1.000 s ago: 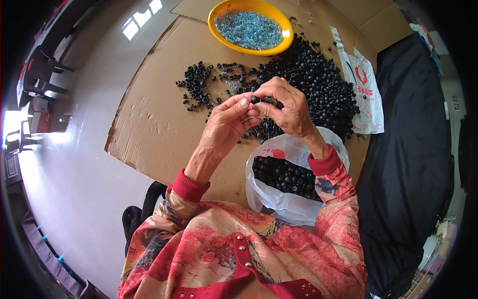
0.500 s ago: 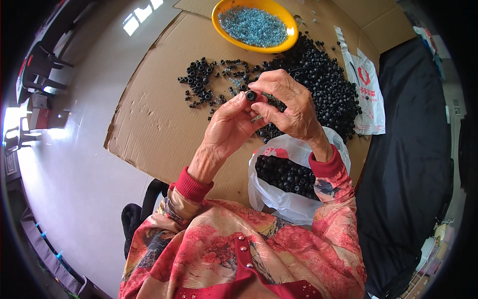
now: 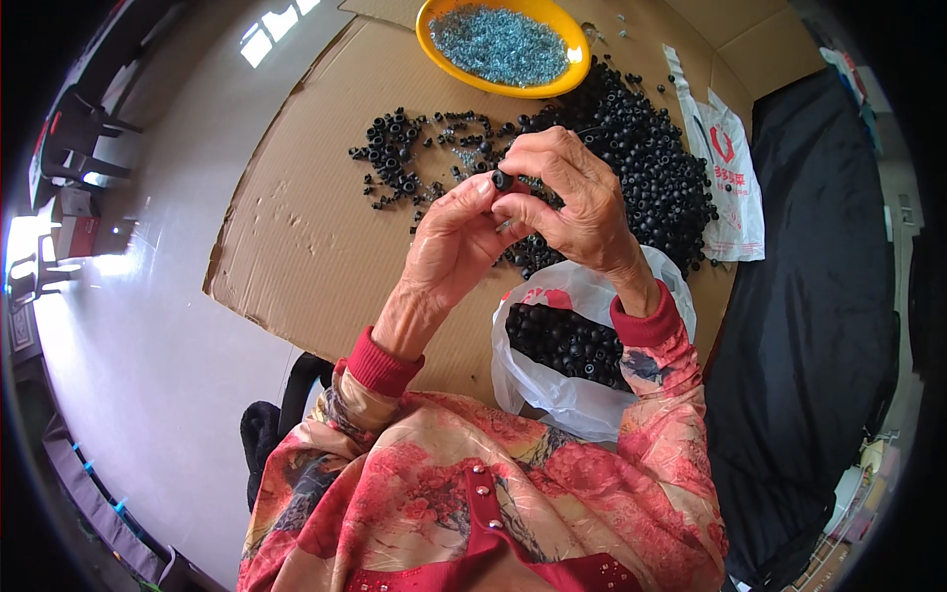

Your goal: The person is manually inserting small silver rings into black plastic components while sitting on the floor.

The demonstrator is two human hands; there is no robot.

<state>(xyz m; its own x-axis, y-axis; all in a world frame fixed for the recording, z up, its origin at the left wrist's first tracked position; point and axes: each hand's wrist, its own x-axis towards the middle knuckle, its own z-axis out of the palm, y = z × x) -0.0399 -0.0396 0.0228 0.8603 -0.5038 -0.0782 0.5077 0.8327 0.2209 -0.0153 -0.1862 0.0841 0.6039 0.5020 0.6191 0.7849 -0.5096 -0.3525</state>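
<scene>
In front of my chest both hands meet at a small round black plastic piece [image 3: 502,182]. My left hand [image 3: 449,237], palm turned up, pinches it between thumb and fingers. From the other side my right hand [image 3: 582,207] has its fingertips and thumb around the same piece. Whether anything sits inside the piece cannot be seen. Beyond the hands lie a big heap of similar black pieces [image 3: 656,168] and, to the left, a smaller scatter of black parts [image 3: 390,143]. A white plastic bag [image 3: 513,380] below my right wrist holds more black rounded pieces [image 3: 567,340].
A yellow bowl [image 3: 426,39] full of small clear bluish pieces [image 3: 498,44] stands at the far side of the cardboard sheet [image 3: 296,227]. A flattened white bag [image 3: 735,187] lies right of the heap. Black cloth [image 3: 799,326] covers the right side; grey floor [image 3: 148,345] shows left.
The black piece has turned: its hollow end faced up before, and now mostly its dark side shows. My fingers have shifted slightly around it.
</scene>
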